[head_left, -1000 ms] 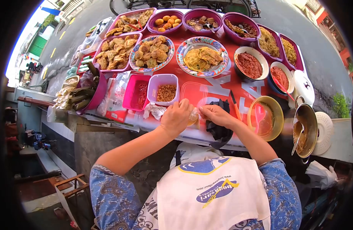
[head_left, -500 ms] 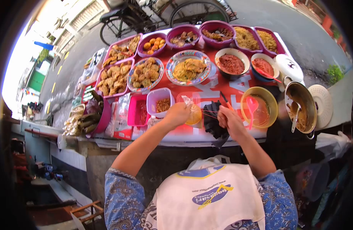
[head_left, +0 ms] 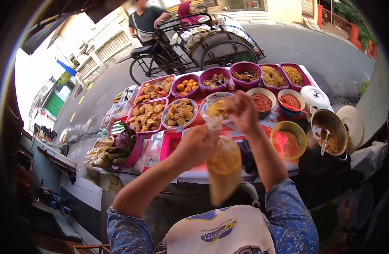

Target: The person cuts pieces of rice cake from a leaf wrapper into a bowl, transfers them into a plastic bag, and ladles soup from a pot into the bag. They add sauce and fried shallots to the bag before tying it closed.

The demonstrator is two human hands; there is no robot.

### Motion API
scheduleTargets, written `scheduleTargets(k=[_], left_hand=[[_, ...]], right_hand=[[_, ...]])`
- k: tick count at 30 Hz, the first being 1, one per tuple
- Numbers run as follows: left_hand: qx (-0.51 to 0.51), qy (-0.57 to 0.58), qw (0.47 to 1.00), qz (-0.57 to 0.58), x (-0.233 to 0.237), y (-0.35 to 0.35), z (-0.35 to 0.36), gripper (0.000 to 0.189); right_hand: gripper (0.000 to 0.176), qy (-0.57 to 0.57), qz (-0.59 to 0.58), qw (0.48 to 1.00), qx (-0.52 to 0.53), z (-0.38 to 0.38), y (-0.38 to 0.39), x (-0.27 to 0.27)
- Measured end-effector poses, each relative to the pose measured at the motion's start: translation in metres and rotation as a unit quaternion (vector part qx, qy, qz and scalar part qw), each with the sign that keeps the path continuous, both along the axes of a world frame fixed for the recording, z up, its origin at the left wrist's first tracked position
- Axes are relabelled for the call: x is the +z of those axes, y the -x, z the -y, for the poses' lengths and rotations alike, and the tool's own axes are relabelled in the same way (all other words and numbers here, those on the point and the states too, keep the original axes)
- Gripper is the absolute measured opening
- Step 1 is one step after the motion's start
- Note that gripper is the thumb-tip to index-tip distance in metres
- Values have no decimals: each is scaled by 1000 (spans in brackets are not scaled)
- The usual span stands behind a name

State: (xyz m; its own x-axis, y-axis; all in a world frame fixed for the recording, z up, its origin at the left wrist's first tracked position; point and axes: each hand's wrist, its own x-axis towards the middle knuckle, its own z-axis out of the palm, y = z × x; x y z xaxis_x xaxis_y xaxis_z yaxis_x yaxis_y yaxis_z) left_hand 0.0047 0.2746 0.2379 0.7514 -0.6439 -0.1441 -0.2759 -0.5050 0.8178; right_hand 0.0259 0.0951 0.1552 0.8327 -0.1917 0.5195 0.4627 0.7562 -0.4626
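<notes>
My left hand (head_left: 198,144) is closed round the gathered neck of a clear plastic bag (head_left: 224,167) filled with yellowish-orange liquid food, which hangs in front of the table edge. Up and to the right of the bag's neck, my right hand (head_left: 243,111) has its fingers curled together; what they hold, if anything, is too blurred to make out. Behind the hands, a patterned plate of yellow food (head_left: 217,108) is partly covered. A black plastic bag (head_left: 247,156) lies behind my right forearm.
On the table stand purple tubs (head_left: 245,73), a plate of fried food (head_left: 180,113), a yellow bowl with a pink ladle (head_left: 289,140) and a metal pot (head_left: 330,131). Beyond it, a person (head_left: 147,23) stands by a cycle cart (head_left: 220,46) with another person seated.
The filled bag has come up off the table, held at its neck. My right hand has risen. The view has tilted up, showing more street and the people by the cart.
</notes>
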Motion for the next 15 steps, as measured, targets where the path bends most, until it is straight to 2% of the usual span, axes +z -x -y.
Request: scheduleTargets(k=[1,2,4,5,6,7,8,9,10,11,12,13,14,15], left_hand=[[-43,3,989,142,-2,1,-3,28],[-83,4,956,281,-2,0,-5,25],[-52,-5,960,275,20,1,-11,24],[-63,31,955,289,26,-2,-14,24],[-74,66,948,302,32,-4,-17,24],[-67,57,968,236,43,-1,-18,22],[-58,61,967,242,44,-1,-21,22],[-70,50,971,223,45,0,-24,17],[-83,40,975,204,46,1,-27,16],[-100,53,968,224,36,-7,-30,15],[-93,54,967,231,33,-11,-31,15],[-66,87,971,214,32,-13,-28,14],[-42,119,973,195,30,-17,-27,17],[-41,113,962,245,28,-21,-26,16]], right_hand=[[42,38,23,997,-57,7,21,4],[41,76,73,988,-114,5,46,10],[41,91,129,965,-208,-25,85,8],[40,31,121,976,-176,-44,94,-16],[38,10,115,990,-81,-67,99,-23],[32,16,127,992,5,-92,89,-28],[27,23,138,986,91,-116,71,-35],[21,-112,-55,982,141,-136,52,-35],[19,-237,-245,923,181,-146,34,-35],[19,-231,-241,924,188,-138,11,-38],[20,-106,-129,977,130,-124,-15,-35],[22,18,-9,998,66,-108,-37,-30],[21,-25,2,996,81,-93,-43,-9],[20,-67,12,993,95,-77,-38,12]])
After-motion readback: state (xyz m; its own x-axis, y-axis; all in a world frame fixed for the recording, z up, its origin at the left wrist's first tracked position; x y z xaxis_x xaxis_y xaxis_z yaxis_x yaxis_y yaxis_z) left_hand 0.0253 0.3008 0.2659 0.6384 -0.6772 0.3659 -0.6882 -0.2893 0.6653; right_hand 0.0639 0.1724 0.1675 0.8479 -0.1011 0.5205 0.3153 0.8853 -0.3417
